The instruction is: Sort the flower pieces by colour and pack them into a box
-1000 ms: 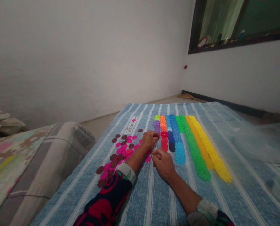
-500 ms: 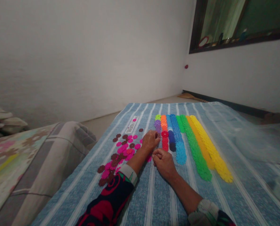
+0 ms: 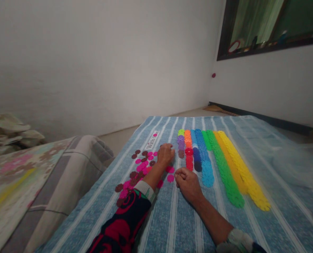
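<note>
Navy left sleeve (image 3: 121, 223), swirled in red; pale grey cuffs (image 3: 145, 190), green accents.

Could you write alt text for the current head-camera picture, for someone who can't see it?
Two bare hands over a blue-and-white striped cloth: the left hand at the edge of scattered pink and brown discs, the right hand, fingers curled, nearer the wearer. To the right lie colourful rows of overlapping discs; a pale wall stands beyond.

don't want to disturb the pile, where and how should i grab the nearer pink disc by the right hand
Probably by its near right edge, coming from the right: the pink disc lies flat, so its rim seems the likeliest hold; the right hand is just to its right, and another pink disc lies just beyond it.
</note>
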`<state>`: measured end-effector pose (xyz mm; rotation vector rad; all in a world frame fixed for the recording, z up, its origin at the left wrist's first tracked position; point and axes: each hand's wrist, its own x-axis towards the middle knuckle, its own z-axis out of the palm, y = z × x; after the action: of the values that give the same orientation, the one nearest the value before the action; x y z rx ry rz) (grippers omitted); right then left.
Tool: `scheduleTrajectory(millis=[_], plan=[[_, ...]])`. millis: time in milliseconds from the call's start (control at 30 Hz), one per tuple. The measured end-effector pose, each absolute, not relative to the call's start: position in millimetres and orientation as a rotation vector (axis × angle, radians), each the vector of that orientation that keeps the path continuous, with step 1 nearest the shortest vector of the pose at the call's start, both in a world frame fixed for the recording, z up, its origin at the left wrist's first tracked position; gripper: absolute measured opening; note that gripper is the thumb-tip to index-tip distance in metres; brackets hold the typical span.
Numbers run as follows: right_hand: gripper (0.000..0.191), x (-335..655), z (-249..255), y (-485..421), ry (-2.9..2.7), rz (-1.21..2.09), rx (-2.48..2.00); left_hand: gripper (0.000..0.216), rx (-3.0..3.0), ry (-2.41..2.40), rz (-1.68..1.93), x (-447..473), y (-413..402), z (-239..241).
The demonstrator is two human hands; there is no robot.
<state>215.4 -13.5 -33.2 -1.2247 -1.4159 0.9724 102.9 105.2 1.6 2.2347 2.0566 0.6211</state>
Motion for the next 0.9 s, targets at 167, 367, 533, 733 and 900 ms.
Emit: scheduleTrajectory(millis=[167, 367, 533, 733, 900], plan=[[0.014, 215.3, -31.9, -15.1, -1.427, 0.967, -1.235, 0.029, 2.118, 2.3, 0.48, 78.1, 128.4, 10.7], [0.016, 214.9, -31.9, -17.8, -1.4, 1.021, -1.22, 0.028, 2.014, 2.343, 0.434, 72.6, 145.6, 5.6], [0.016, 215.0, -31.2, -18.6, -1.39, 1.046, -1.226, 0.025, 1.941, 2.336, 0.485, 70.1, 152.0, 1.9], [0.015, 215.8, -30.4, -19.0, -1.405, 1.002, -1.208, 0.014, 1.924, 2.196, 0.61, 51.2, 149.1, 4.6], [0.016, 216.2, -31.7, -18.4, -1.412, 0.999, -1.224, 0.011, 1.805, 2.192, 0.688, 5.3, 144.7, 19.6]])
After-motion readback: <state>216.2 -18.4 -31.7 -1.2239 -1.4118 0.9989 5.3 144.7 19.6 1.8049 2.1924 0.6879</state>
